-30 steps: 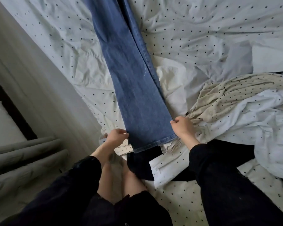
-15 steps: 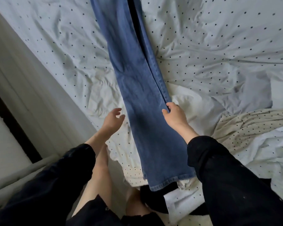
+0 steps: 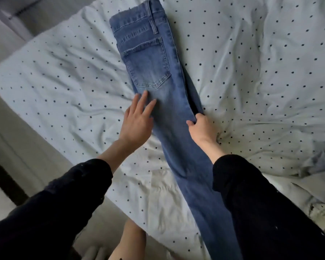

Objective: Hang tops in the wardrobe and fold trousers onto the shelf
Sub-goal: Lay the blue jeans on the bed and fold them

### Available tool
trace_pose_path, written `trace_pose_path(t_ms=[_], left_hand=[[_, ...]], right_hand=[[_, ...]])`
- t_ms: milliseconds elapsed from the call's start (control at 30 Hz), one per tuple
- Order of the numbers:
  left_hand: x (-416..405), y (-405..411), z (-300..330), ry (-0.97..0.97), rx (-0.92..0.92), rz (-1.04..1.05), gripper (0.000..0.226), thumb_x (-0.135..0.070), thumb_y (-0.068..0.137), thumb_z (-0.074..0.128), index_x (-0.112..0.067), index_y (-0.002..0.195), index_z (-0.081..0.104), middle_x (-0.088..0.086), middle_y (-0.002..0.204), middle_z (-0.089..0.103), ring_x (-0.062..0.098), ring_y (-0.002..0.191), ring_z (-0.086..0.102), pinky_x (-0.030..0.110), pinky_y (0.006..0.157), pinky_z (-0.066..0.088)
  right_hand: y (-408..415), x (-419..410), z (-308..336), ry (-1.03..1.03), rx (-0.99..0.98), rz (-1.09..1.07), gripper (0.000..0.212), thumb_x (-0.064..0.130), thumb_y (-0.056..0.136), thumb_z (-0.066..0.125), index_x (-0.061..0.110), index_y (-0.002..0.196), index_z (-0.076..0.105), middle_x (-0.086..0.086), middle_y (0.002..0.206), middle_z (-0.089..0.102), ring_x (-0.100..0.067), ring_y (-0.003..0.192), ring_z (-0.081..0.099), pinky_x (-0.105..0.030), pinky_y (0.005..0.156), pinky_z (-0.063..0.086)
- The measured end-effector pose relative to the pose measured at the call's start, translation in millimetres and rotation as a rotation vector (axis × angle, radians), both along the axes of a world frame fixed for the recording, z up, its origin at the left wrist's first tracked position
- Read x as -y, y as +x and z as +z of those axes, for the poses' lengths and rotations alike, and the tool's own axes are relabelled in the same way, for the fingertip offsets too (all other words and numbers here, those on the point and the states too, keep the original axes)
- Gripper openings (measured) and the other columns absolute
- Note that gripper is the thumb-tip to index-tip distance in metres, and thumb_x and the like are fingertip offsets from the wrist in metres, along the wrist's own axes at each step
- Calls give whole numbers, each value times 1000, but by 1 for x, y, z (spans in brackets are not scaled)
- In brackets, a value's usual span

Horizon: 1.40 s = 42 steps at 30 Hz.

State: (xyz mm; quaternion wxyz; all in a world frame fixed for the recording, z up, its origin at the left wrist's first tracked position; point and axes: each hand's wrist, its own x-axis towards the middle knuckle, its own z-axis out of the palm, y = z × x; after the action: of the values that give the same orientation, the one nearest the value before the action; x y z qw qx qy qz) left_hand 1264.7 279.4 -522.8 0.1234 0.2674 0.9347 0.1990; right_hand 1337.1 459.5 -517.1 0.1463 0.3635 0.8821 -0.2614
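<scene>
across the dotted bedding (image 3: 64,81), the left hand (image 3: 137,119) lies flat with fingers spread on the jeans (image 3: 154,72), stretched lengthwise mid-bed, the right hand (image 3: 201,126) pinching their edge: smoothing before folding, likely next bringing hems toward waistband.

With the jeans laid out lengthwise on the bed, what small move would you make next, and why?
Probably fold the legs up toward the waistband: the jeans already lie halved lengthwise and flat, the left hand rests on them, and the right hand pinches their edge.
</scene>
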Motion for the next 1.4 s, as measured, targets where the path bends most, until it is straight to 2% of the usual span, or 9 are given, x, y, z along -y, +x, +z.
trace_pose_path(t_ms=[133, 333, 500, 667, 867, 1100, 1200, 1300, 1400], left_hand=[[-12, -27, -12, -148, -182, -208, 51, -25, 90, 38, -17, 140, 43, 13, 151, 31, 39, 139, 26, 59, 108, 23], [-23, -61, -16, -118, -153, -358, 48, -34, 92, 33, -16, 131, 54, 13, 146, 40, 36, 137, 32, 61, 105, 24], [-14, -122, 0, 260, -22, 82, 51, -21, 94, 37, -4, 143, 33, 21, 152, 21, 37, 142, 17, 43, 116, 15], [-18, -194, 13, 602, 664, 730, 70, -38, 92, 56, -9, 145, 20, 10, 136, 45, 13, 97, 56, 26, 79, 48], [-26, -229, 2, 837, 884, 805, 32, -26, 87, 65, -10, 113, 54, 0, 94, 65, 11, 80, 64, 24, 67, 54], [-22, -238, 18, 840, 783, 642, 22, -3, 77, 72, -8, 97, 64, 0, 91, 69, 10, 76, 67, 17, 61, 52], [-19, -220, 37, 859, 687, 541, 26, 0, 78, 72, -8, 101, 64, -4, 91, 68, 0, 74, 67, 13, 64, 51], [-18, -203, 53, 838, 575, 469, 32, -7, 77, 74, -2, 107, 65, 2, 98, 70, 10, 88, 69, 23, 75, 55], [-21, -173, 74, 828, 374, 292, 39, -25, 75, 75, -16, 110, 61, 3, 113, 65, 18, 107, 61, 35, 93, 50]], right_hand=[[3, -11, 2, 217, -45, -108, 17, 28, 96, 52, 13, 93, 46, -12, 89, 65, -34, 81, 60, -39, 82, 36], [-40, -8, 5, 303, -115, -164, 32, 17, 87, 60, 8, 117, 52, -15, 121, 54, -36, 112, 50, -46, 89, 38], [-76, 31, 20, 370, -534, 479, 46, 16, 90, 49, 6, 134, 47, -19, 145, 39, -35, 134, 38, -52, 108, 34], [-123, 29, -7, 396, -217, 651, 64, 51, 88, 32, 20, 144, 38, -16, 154, 27, -39, 140, 28, -56, 109, 30], [-137, 24, -38, 410, -104, 685, 75, 70, 82, 29, 26, 141, 42, -14, 153, 30, -39, 139, 28, -59, 109, 20], [-150, 19, -34, 309, 71, 706, 88, 76, 74, -1, 33, 151, 5, -5, 157, -19, -32, 144, -19, -54, 114, -12], [-152, 17, -22, 263, 127, 726, 77, 72, 88, 21, 34, 151, -3, -4, 156, -25, -30, 142, -24, -53, 115, -10], [-148, 13, 2, 111, 7, 680, 68, 57, 94, 37, 27, 151, 15, -1, 159, -11, -23, 146, -10, -44, 119, 1], [-119, 2, 46, -388, -390, 135, 39, 29, 100, 44, 12, 134, 51, 4, 149, 34, -9, 137, 34, -14, 108, 30]])
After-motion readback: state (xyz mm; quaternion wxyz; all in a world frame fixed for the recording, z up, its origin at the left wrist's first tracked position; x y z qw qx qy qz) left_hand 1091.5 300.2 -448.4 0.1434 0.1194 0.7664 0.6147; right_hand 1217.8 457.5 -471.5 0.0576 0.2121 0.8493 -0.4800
